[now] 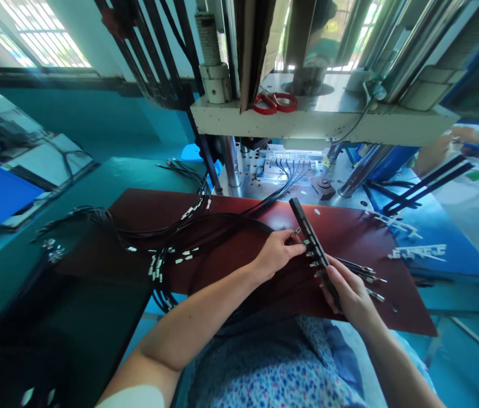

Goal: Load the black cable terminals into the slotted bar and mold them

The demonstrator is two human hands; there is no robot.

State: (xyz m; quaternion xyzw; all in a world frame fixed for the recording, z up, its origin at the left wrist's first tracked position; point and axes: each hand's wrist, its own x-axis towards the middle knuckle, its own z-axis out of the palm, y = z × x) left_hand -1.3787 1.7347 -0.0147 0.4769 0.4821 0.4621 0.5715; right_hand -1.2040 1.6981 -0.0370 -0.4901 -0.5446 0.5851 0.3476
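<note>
My right hand (pixel 347 290) grips the near end of a long black holder strip (pixel 307 229) that lies slanted over the dark red board (pixel 222 215). Several small metal connector ends sit along the strip's left side. My left hand (pixel 277 252) pinches one black cable by its metal tip (pixel 295 232) right against the strip. More black cables (pixel 205 221) run from my hands to the left and up toward the machine.
A bundle of black cables with white tags (pixel 161 258) lies on the board's left. Behind stands a press machine (pixel 316 116) with red-handled scissors (pixel 274 102) on its ledge and cables seated in its die (pixel 290 167). White plastic offcuts (pixel 418 249) lie on the blue surface, right.
</note>
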